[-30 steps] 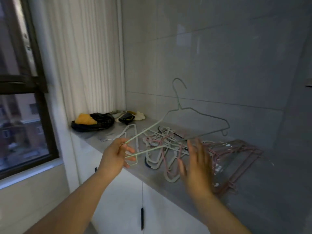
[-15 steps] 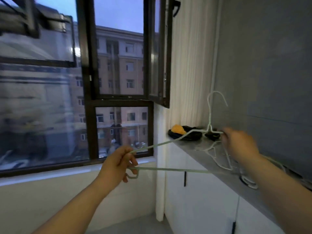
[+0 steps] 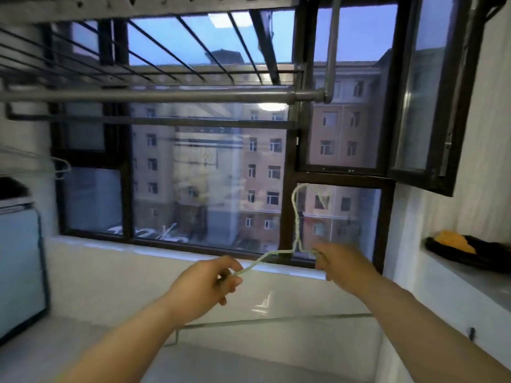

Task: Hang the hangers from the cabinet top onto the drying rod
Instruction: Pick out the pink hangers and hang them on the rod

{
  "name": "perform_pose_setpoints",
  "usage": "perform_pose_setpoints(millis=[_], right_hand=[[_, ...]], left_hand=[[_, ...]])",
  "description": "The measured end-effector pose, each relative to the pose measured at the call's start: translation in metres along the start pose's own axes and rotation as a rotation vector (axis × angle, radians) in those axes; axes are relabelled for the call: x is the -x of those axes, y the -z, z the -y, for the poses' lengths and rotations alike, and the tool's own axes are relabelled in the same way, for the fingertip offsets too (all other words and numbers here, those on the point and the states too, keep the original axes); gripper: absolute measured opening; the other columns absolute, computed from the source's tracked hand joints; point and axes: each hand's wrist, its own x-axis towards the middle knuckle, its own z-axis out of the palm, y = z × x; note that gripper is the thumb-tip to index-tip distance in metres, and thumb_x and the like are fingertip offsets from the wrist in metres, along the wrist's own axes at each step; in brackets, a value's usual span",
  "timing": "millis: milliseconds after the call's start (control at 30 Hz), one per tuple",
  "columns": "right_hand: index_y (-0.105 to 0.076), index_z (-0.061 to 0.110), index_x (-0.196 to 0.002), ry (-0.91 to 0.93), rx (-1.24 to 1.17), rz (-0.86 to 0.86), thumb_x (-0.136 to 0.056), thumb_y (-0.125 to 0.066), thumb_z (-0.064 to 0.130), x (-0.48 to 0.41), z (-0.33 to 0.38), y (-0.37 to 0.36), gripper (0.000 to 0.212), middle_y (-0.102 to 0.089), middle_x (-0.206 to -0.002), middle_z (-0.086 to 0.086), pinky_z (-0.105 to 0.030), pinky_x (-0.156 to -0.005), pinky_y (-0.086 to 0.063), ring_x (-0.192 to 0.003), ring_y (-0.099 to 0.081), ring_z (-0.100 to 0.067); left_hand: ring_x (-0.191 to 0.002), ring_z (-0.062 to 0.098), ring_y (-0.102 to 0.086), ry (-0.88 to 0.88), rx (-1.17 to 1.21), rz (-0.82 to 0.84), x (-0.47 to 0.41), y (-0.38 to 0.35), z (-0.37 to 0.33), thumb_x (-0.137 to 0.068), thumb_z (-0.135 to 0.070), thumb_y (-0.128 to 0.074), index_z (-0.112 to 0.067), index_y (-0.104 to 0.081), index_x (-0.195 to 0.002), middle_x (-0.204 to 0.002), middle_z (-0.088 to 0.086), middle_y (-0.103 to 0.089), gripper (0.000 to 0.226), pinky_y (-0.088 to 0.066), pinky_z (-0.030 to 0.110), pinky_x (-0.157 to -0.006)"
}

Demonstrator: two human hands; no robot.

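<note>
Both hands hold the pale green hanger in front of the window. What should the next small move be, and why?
Probably raise the hanger toward the drying rod. The left hand and right hand grip it on either side of the neck. Its hook stands upright but sits well below the rod, so it cannot catch yet.

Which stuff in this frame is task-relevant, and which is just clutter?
Job:
- pale green hanger, gripped by left hand and right hand
- drying rod overhead
- cabinet top

Lying about:
- black and yellow cloth bundle on the cabinet top
- open window sash
- boxy appliance, far left
</note>
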Motion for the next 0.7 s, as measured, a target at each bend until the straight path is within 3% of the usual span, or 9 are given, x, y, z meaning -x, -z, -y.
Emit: perform_pose_setpoints(millis=[67,167,267,400,500,600,633,700], right_hand=[[-0.060,0.009,-0.108,0.095,-0.002,0.004,-0.099,-0.037,0.013,-0.020,0.033,-0.018,0.025,-0.056,-0.088,-0.013,-0.028,-0.069,-0.043,-0.087,-0.056,-0.032],[-0.059,0.007,-0.117,0.220,-0.027,0.021,-0.099,-0.038,0.017,-0.045,0.084,-0.039,0.030,-0.062,-0.100,-0.018,-0.038,-0.086,-0.045,-0.104,-0.057,-0.036],[-0.061,0.015,-0.116,0.342,0.025,0.001,-0.098,-0.040,0.022,-0.069,0.135,-0.063,0.028,-0.065,-0.110,-0.014,-0.032,-0.079,-0.044,-0.104,-0.058,-0.033],[-0.058,0.015,-0.118,0.470,0.034,-0.001,-0.098,-0.041,0.024,-0.103,0.206,-0.091,0.028,-0.063,-0.117,-0.015,-0.031,-0.072,-0.037,-0.107,-0.057,-0.033],[-0.049,0.019,-0.130,0.578,0.031,-0.051,-0.098,-0.041,0.026,-0.125,0.260,-0.101,0.034,-0.057,-0.129,-0.009,-0.031,-0.087,-0.042,-0.118,-0.052,-0.028],[-0.042,0.016,-0.137,0.697,0.026,-0.144,-0.098,-0.043,0.024,-0.151,0.314,-0.105,0.040,-0.047,-0.140,-0.005,-0.030,-0.098,-0.036,-0.128,-0.042,-0.023],[-0.047,0.011,-0.134,0.771,0.023,-0.241,-0.096,-0.048,0.021,-0.158,0.331,-0.104,0.039,-0.051,-0.136,-0.008,-0.032,-0.097,-0.039,-0.125,-0.047,-0.025],[-0.067,0.001,-0.106,0.972,-0.020,-0.516,-0.076,-0.068,0.010,-0.173,0.363,-0.100,0.032,-0.069,-0.103,-0.015,-0.036,-0.075,-0.055,-0.094,-0.067,-0.031]], left_hand=[[-0.057,0.007,-0.058,0.054,-0.047,-0.076,0.011,0.023,0.021,-0.093,-0.018,-0.047,-0.039,-0.048,-0.085,-0.071,-0.011,-0.058,0.022,-0.042,0.009,-0.053],[-0.045,0.001,-0.054,0.127,-0.136,-0.205,0.030,0.061,0.052,-0.093,-0.017,-0.047,-0.038,-0.049,-0.085,-0.067,-0.012,-0.056,0.023,-0.042,0.011,-0.054],[-0.041,-0.005,-0.051,0.208,-0.244,-0.288,0.050,0.098,0.080,-0.094,-0.019,-0.045,-0.030,-0.058,-0.099,-0.066,-0.014,-0.054,0.018,-0.039,0.008,-0.052],[-0.047,0.005,-0.049,0.337,-0.316,-0.394,0.073,0.145,0.119,-0.095,-0.019,-0.043,-0.021,-0.059,-0.112,-0.065,-0.013,-0.052,0.024,-0.039,0.010,-0.052],[-0.045,0.004,-0.048,0.408,-0.334,-0.499,0.082,0.184,0.148,-0.093,-0.018,-0.046,-0.023,-0.062,-0.106,-0.064,-0.013,-0.053,0.021,-0.040,0.017,-0.054],[-0.039,0.002,-0.052,0.453,-0.378,-0.598,0.088,0.229,0.170,-0.093,-0.016,-0.047,-0.022,-0.062,-0.104,-0.063,-0.014,-0.052,0.019,-0.038,0.011,-0.046],[-0.039,-0.002,-0.053,0.466,-0.402,-0.623,0.090,0.243,0.175,-0.093,-0.016,-0.047,-0.019,-0.063,-0.107,-0.063,-0.014,-0.052,0.022,-0.038,0.011,-0.043],[-0.041,0.001,-0.053,0.477,-0.428,-0.665,0.093,0.270,0.182,-0.093,-0.014,-0.046,-0.013,-0.062,-0.112,-0.064,-0.014,-0.051,0.024,-0.040,0.010,-0.042]])
